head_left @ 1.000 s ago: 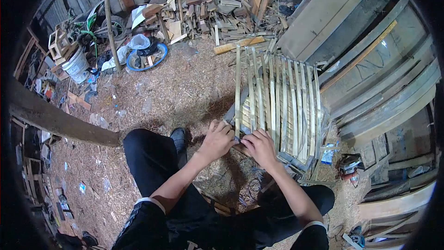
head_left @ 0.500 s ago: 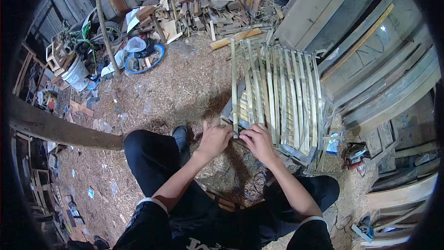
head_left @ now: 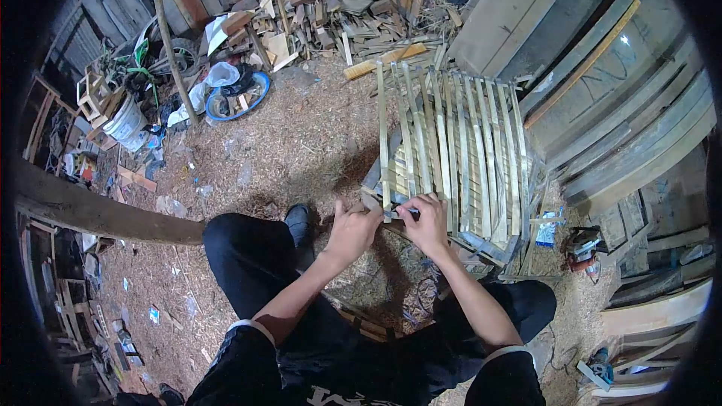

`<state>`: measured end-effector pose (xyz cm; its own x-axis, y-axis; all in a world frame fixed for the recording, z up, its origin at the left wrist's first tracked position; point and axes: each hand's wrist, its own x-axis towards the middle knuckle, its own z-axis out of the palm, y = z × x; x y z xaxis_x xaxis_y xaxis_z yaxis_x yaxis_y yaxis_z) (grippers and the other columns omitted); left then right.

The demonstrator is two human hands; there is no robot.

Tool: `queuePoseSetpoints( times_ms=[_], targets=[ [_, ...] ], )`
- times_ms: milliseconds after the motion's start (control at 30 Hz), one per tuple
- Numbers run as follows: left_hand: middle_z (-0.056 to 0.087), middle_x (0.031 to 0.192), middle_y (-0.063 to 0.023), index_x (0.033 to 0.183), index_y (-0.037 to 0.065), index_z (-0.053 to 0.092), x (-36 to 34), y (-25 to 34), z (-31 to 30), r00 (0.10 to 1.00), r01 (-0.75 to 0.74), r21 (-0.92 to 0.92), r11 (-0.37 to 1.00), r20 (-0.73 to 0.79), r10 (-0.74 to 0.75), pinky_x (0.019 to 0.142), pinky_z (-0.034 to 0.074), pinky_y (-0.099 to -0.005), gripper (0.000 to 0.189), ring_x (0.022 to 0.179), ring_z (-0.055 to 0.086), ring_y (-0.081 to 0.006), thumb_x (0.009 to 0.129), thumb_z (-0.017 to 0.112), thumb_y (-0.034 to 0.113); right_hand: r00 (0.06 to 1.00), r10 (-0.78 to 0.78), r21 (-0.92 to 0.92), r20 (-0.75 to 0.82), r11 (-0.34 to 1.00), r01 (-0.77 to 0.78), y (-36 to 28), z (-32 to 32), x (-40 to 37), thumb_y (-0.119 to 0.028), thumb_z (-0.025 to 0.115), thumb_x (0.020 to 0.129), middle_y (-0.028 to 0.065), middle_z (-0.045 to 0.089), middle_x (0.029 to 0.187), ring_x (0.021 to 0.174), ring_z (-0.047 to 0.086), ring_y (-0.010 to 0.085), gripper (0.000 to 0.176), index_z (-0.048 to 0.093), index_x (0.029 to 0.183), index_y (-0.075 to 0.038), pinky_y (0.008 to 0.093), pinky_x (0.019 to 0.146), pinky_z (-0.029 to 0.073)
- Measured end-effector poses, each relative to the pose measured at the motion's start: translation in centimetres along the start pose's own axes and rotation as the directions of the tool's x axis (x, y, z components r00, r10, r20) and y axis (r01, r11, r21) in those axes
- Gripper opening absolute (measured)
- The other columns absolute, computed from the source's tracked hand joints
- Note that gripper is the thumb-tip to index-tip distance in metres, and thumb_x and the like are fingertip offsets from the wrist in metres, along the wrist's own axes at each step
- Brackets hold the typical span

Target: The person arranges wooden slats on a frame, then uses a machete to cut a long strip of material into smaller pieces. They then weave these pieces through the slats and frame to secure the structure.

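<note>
Sawdust and shavings covered the shed floor (head_left: 286,150) where we sat. At far left a thick log (head_left: 98,214) lay across it, with a white bucket (head_left: 124,122) and a blue ring (head_left: 239,95) farther back, then a heap of scrap wood (head_left: 331,19) by the wall. Our left hand (head_left: 352,229) was pinched on the near end of the outermost strip (head_left: 383,135). Just beside it, our right hand (head_left: 426,222) had its fingers curled closed over the near edge of the bamboo lattice (head_left: 466,150), which lay in front of our knees. Long planks (head_left: 624,105) were stacked at right, with a small blue packet (head_left: 547,231) near the lattice's corner.
</note>
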<state>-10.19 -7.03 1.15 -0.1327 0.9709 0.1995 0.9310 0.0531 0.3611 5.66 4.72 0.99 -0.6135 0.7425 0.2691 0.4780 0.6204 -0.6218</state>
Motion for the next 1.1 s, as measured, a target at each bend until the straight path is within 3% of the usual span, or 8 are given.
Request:
queuePoseSetpoints(
  times_ms=[200, 267, 400, 467, 567, 733, 1033, 1100],
  targets=[
    [0.062, 0.076, -0.008, 0.103, 0.011, 0.064, -0.6, 0.2, 0.0, 0.999, -0.049, -0.07, 0.996, 0.01, 0.049, 0.09, 0.033, -0.0473, 0.01, 0.084, 0.062, -0.0264, 0.095, 0.061, 0.017, 0.994, 0.108, -0.039, 0.009, 0.993, -0.108, -0.7, -0.5, 0.3, -0.023, 0.078, 0.082, 0.0073, 0.067, 0.074, 0.09, 0.057, 0.0263, 0.015, 0.072, 0.078, -0.011, 0.0415, 0.086, 0.032],
    [0.061, 0.075, -0.008, 0.099, 0.01, 0.064, -0.7, 0.2, 0.2, 0.999, -0.044, -0.079, 0.996, 0.027, 0.047, 0.09, 0.034, -0.0481, 0.008, 0.086, 0.063, -0.025, 0.094, 0.061, 0.015, 0.977, 0.199, -0.054, 0.072, 0.979, -0.196, -0.9, -0.6, 0.4, -0.025, 0.079, 0.082, 0.0087, 0.07, 0.085, 0.092, 0.055, 0.0266, 0.015, 0.074, 0.081, -0.011, 0.0459, 0.092, 0.031],
    [0.06, 0.075, -0.0077, 0.098, 0.01, 0.065, -0.9, 0.3, -0.2, 0.998, -0.04, -0.148, 0.988, 0.039, 0.046, 0.091, 0.035, -0.0487, 0.007, 0.086, 0.062, -0.0239, 0.094, 0.06, 0.013, 0.972, 0.23, -0.093, 0.056, 0.97, -0.224, -0.9, -0.4, 0.7, -0.028, 0.079, 0.083, 0.0087, 0.07, 0.086, 0.095, 0.056, 0.0287, 0.016, 0.074, 0.082, -0.013, 0.0475, 0.095, 0.028],
    [0.06, 0.076, -0.0079, 0.1, 0.01, 0.065, -1.1, 0.5, -0.6, 0.997, -0.071, -0.103, 0.992, 0.0, 0.071, 0.09, 0.035, -0.0488, 0.008, 0.086, 0.061, -0.024, 0.094, 0.06, 0.013, 0.95, 0.274, -0.042, 0.152, 0.962, -0.271, -0.9, -1.3, 1.2, -0.031, 0.078, 0.084, 0.0087, 0.069, 0.086, 0.099, 0.056, 0.031, 0.019, 0.073, 0.083, -0.013, 0.0507, 0.097, 0.027],
    [0.06, 0.075, -0.0082, 0.101, 0.01, 0.065, -1.2, 0.6, -0.4, 0.996, -0.093, -0.043, 0.995, -0.016, 0.093, 0.089, 0.035, -0.0487, 0.009, 0.085, 0.059, -0.0242, 0.094, 0.059, 0.012, 0.984, 0.171, -0.102, 0.054, 0.981, -0.164, -0.4, -0.5, 0.8, -0.032, 0.077, 0.086, 0.0083, 0.069, 0.088, 0.101, 0.057, 0.0312, 0.021, 0.072, 0.084, -0.012, 0.051, 0.097, 0.026],
    [0.059, 0.072, -0.0084, 0.102, 0.009, 0.065, -1.3, 0.7, -0.1, 0.996, -0.082, -0.013, 0.997, 0.03, 0.083, 0.087, 0.035, -0.047, 0.01, 0.085, 0.059, -0.0242, 0.093, 0.06, 0.012, 0.963, 0.244, -0.125, 0.113, 0.965, -0.23, -0.9, -0.3, 1.2, -0.032, 0.076, 0.087, 0.0068, 0.068, 0.092, 0.1, 0.057, 0.0285, 0.021, 0.07, 0.084, -0.012, 0.0484, 0.095, 0.027],
    [0.062, 0.077, -0.0126, 0.106, 0.006, 0.065, -0.9, -0.6, -0.4, 0.977, -0.093, -0.218, 0.972, 0.168, 0.131, 0.083, 0.036, -0.0435, 0.015, 0.087, 0.062, -0.0275, 0.092, 0.06, 0.008, 0.981, 0.19, -0.143, 0.033, 0.973, -0.183, -1.0, 0.4, 1.1, -0.019, 0.076, 0.085, 0.0042, 0.064, 0.092, 0.099, 0.056, 0.0259, 0.013, 0.067, 0.08, -0.011, 0.0474, 0.088, 0.03],
    [0.057, 0.078, -0.0115, 0.104, 0.006, 0.064, -0.9, -0.8, -0.1, 0.97, -0.125, -0.285, 0.95, 0.166, 0.177, 0.084, 0.035, -0.0434, 0.012, 0.08, 0.057, -0.0283, 0.093, 0.063, 0.01, 0.979, 0.2, -0.143, 0.036, 0.971, -0.193, -0.9, 0.8, 1.0, -0.018, 0.076, 0.085, 0.0033, 0.063, 0.091, 0.099, 0.056, 0.0254, 0.013, 0.067, 0.08, -0.011, 0.0471, 0.088, 0.03]
  ],
)
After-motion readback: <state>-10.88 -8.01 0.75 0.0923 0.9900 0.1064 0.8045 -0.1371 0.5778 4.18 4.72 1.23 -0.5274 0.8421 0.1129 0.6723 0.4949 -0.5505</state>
